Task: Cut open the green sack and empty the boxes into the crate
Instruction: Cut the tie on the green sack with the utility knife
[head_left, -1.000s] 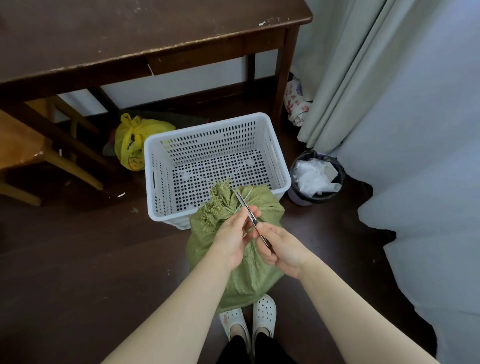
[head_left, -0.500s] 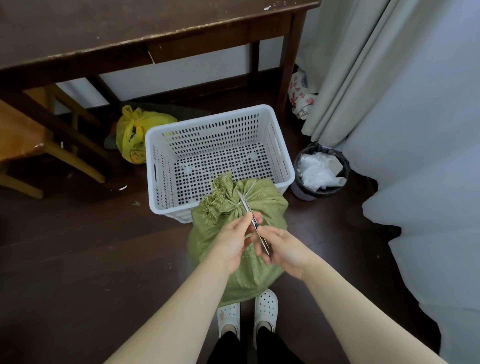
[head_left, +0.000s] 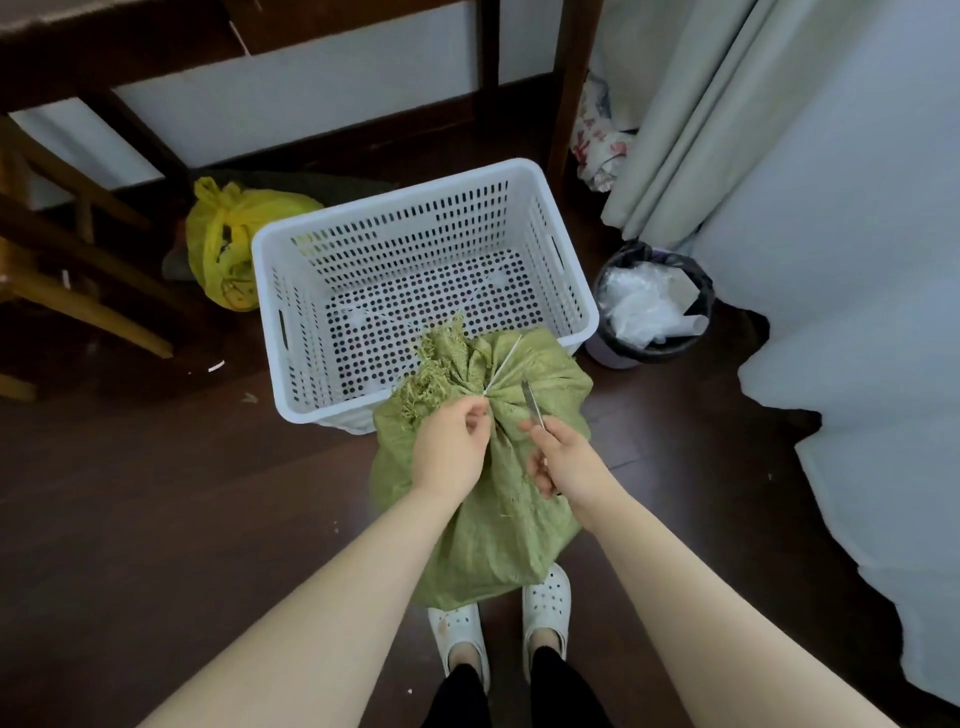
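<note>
L hand (head_left: 449, 447) pinches the white string (head_left: 501, 371) at the tied neck of the green sack (head_left: 488, 493). R hand (head_left: 566, 457) grips scissors (head_left: 532, 402), blade pointing far (tip just right of the knot). Sack stands on the floor btwn white shoes (head_left: 548, 597) and crate (head_left: 415, 291), against its near wall.

My left hand (head_left: 452, 447) pinches the green sack's (head_left: 498, 525) tied neck; my right hand (head_left: 566, 457) holds scissors (head_left: 531, 402) beside the white crate (head_left: 415, 208).
</note>
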